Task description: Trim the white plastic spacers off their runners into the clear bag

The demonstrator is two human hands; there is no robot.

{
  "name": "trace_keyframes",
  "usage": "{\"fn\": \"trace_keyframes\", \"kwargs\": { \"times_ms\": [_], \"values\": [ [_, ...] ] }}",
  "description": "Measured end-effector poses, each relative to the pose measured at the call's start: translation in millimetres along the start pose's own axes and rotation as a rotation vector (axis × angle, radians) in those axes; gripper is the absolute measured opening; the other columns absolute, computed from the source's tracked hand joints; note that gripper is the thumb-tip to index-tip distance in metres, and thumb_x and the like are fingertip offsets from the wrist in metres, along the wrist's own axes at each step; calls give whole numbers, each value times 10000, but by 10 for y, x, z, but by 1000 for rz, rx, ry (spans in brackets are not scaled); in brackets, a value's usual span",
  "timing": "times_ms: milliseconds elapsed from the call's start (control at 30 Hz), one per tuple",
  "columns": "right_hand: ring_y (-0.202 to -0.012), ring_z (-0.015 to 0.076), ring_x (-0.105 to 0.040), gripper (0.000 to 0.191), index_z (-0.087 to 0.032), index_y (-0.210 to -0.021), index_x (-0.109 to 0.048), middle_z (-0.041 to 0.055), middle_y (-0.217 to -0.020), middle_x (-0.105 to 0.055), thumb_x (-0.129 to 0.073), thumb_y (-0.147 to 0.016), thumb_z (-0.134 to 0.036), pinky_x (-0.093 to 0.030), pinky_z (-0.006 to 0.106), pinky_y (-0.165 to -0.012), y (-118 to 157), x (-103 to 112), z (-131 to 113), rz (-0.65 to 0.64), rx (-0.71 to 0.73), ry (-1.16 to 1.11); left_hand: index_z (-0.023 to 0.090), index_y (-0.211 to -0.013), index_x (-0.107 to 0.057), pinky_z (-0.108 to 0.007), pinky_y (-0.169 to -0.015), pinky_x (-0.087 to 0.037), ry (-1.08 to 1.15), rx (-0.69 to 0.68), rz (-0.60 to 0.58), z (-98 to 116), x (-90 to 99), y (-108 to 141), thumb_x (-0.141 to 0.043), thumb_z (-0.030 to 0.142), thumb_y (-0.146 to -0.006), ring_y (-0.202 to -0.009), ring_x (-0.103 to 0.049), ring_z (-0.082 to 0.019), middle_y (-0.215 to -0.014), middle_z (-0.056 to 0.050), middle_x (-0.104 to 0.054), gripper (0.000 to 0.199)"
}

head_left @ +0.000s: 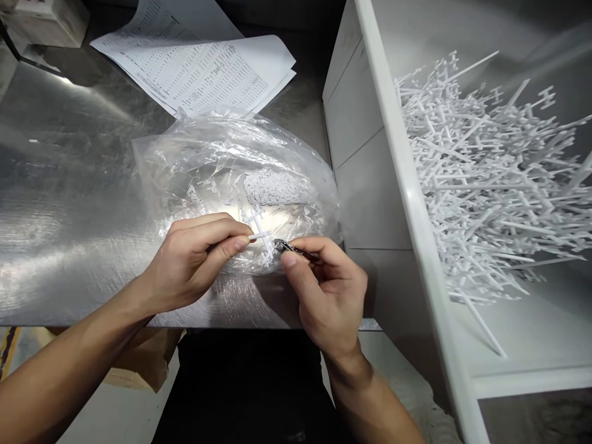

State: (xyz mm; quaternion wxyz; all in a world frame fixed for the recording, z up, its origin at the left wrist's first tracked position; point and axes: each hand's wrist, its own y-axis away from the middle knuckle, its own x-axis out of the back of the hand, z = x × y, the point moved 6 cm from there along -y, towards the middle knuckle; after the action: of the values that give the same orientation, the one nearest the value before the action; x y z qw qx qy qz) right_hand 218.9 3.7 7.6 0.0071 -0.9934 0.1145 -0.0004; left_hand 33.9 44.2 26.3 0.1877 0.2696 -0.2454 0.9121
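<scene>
Between thumb and fingers, my left hand point(198, 256) pinches the stem of a white plastic sprue point(257, 219) with short side branches. My right hand point(326, 283) is closed around a small pair of nippers point(283, 245), whose metal jaws are at the sprue's right side. Whether the jaws touch the plastic I cannot tell. Both hands are over the near part of a clear plastic bag point(194, 148). Small white pieces point(277, 188) lie in a heap within the bag, with several scattered to its left.
Printed sheets point(198, 68) lie behind the bag on the metal table point(69, 203). To the right, a white-walled bin point(416, 203) holds a large tangle of white sprues point(499, 179). A box point(50, 21) stands at the far left; a brown carton point(143, 364) is below the table.
</scene>
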Motion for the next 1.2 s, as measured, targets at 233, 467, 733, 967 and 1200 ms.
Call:
{"fn": "trace_keyframes", "kwargs": {
  "times_ms": [233,467,733,967,1200],
  "values": [
    [-526,75,-452,32,-203,-890,-751,-76,-612,-519,-774,-905,-187,-409,189,-478,16,17,17,-43,11,30,189,-1057,-705,-173,-725,-528,15,-12,-13,9,-1,3,-637,86,-1055,-763,-662,-67,-903,25,-737,123],
    [-572,81,-507,26,-213,-961,-750,-63,-669,-595,-750,-981,-196,-439,216,-535,40,15,14,-90,86,107,185,-1028,-700,-178,-711,-527,7,15,-16,3,0,-13,-623,97,-1062,-743,-664,-71,-877,26,-734,122],
    [-534,79,-443,127,-192,-927,-742,-67,-629,-543,-736,-1014,-284,-353,230,-482,16,16,62,-122,-28,75,186,-1013,-738,-192,-750,-565,-37,92,-26,-29,-15,-32,-622,156,-1069,-757,-709,-93,-895,15,-782,133],
    [-532,88,-444,125,-191,-933,-731,-73,-618,-524,-751,-970,-309,-380,233,-497,-17,36,141,-3,-99,-106,222,-947,-771,-252,-735,-609,20,104,106,4,118,-9,-683,167,-1027,-764,-748,-128,-870,18,-807,131],
    [-584,128,-554,136,-218,-966,-736,-19,-711,-641,-765,-947,-350,-452,279,-536,-32,64,176,26,-48,-70,276,-952,-816,-345,-732,-634,63,69,395,126,305,144,-749,200,-1010,-810,-757,-157,-946,16,-816,117]
  ]
}}
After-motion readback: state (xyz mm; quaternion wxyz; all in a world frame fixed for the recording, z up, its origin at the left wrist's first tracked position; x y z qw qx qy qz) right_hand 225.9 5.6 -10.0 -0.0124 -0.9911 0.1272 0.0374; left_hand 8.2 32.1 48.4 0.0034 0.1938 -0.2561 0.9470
